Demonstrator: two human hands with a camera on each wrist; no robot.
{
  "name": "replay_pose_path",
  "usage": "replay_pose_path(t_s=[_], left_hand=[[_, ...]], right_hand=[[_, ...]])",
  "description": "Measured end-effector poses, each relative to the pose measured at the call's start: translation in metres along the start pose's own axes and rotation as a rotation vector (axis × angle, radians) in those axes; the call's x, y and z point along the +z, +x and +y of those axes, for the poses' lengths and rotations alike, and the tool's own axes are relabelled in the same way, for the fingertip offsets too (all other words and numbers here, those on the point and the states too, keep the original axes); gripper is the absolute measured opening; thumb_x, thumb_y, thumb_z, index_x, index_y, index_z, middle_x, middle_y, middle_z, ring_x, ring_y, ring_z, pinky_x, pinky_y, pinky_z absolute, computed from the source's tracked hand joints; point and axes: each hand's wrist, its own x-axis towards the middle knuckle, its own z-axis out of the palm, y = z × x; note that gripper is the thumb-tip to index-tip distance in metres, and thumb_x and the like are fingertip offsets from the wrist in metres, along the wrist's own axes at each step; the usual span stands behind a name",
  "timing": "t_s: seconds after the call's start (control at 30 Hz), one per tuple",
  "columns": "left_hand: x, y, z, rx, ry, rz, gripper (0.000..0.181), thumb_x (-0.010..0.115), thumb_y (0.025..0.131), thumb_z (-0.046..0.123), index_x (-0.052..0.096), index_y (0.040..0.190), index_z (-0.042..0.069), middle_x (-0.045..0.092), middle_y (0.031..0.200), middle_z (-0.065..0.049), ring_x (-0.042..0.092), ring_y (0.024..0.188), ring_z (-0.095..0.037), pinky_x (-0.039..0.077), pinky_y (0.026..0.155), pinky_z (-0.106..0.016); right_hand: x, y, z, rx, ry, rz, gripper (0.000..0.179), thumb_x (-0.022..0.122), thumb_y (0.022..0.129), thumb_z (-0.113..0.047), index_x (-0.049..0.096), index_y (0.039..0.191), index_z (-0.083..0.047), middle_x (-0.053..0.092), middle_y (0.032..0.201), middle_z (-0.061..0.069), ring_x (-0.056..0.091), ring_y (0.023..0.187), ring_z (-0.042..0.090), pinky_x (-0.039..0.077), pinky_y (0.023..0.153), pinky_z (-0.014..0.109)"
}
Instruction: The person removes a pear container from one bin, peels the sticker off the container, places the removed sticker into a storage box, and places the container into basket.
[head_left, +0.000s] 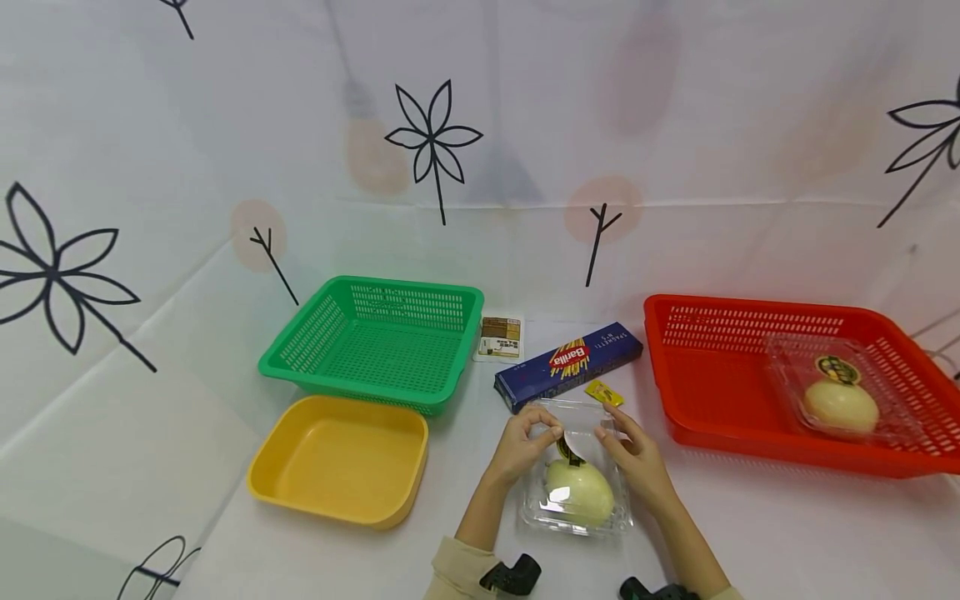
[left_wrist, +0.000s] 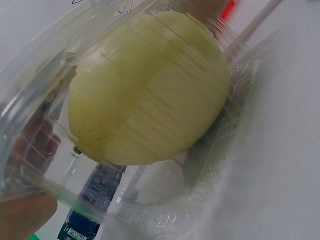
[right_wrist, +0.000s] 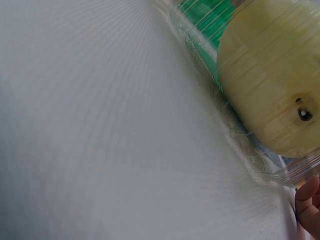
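Observation:
A clear plastic clamshell box [head_left: 534, 508] lies on the table with a pale yellow-green melon [head_left: 579, 493] inside. On its lid is a black and gold sticker [head_left: 567, 451], partly lifted so that a white underside shows. My left hand [head_left: 523, 446] pinches the sticker's edge between thumb and fingertips. At the box's upper right side my right hand [head_left: 636, 454] holds the lid's edge, thumb on top. Through the clear wall, the melon [left_wrist: 150, 90] fills much of the left wrist view. The right wrist view shows the melon [right_wrist: 272, 80] and part of my right hand [right_wrist: 309, 205].
A blue spaghetti box [head_left: 567, 365], a small yellow packet [head_left: 604, 392] and a card-like packet [head_left: 500, 338] lie behind. Left stand a green basket [head_left: 390, 337] and a yellow tub [head_left: 337, 454]. A red basket [head_left: 720, 375] on the right holds another boxed melon [head_left: 842, 406].

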Motion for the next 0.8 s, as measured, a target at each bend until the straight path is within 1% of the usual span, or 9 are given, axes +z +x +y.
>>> replay_pose_path(t_s=[0.23,0.37,0.53,0.8], left_hand=[[-0.0001,-0.0004,0.0009,-0.004,0.005,0.001,0.010,0.059,0.085,-0.005,0.061,0.087,-0.015,0.058,0.097,-0.024,0.050,0.101,-0.016,0.032,0.099,-0.032],[-0.0004,0.0000,0.0017,0.007,0.006,-0.003,0.010,0.059,0.085,-0.006,0.061,0.087,-0.016,0.058,0.096,-0.026,0.051,0.100,-0.017,0.033,0.097,-0.030],[-0.0004,0.0004,0.0008,0.008,0.002,0.001,0.010,0.059,0.084,-0.007,0.061,0.087,-0.016,0.057,0.096,-0.027,0.050,0.098,-0.015,0.033,0.097,-0.030],[-0.0004,-0.0004,0.0009,0.010,-0.014,0.010,0.009,0.058,0.083,-0.009,0.060,0.086,-0.017,0.057,0.095,-0.029,0.050,0.098,-0.018,0.034,0.096,-0.027]], right_hand=[[0.0001,-0.0003,-0.0001,0.000,-0.005,0.005,0.049,0.058,0.094,-0.019,0.043,0.139,-0.007,0.052,0.122,0.023,0.060,0.093,0.029,0.048,0.073,0.021],[-0.0002,0.0005,0.0006,0.005,-0.007,0.003,0.050,0.057,0.094,-0.020,0.043,0.140,-0.008,0.051,0.123,0.022,0.059,0.093,0.029,0.047,0.072,0.021],[-0.0003,0.0008,0.0013,-0.005,-0.007,0.004,0.049,0.058,0.094,-0.019,0.043,0.140,-0.008,0.052,0.123,0.022,0.060,0.091,0.028,0.047,0.071,0.022],[-0.0001,0.0003,0.0004,-0.011,-0.015,0.007,0.049,0.058,0.094,-0.019,0.044,0.139,-0.007,0.052,0.123,0.024,0.060,0.094,0.032,0.048,0.073,0.021]])
